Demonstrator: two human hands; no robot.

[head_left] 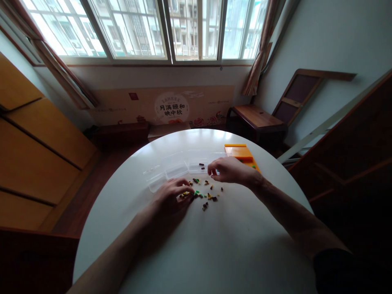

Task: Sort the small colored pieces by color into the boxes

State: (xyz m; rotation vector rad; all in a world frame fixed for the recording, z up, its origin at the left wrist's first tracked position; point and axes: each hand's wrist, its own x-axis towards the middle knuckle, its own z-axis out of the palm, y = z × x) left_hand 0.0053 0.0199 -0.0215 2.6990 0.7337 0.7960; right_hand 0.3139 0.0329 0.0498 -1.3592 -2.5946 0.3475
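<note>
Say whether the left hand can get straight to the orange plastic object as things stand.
Probably not directly: the right hand lies between the left hand and the orange plastic object, hiding part of its near side. Reaching over or around might work.

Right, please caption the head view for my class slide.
Over a white table, the left hand is at small coloured pieces, the right hand near clear trays.

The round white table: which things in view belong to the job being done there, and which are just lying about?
Probably part of the job:
- small coloured pieces
- clear plastic trays
- orange tray

Probably just around:
- wooden chair
- left curtain
- printed panel below the window
</note>
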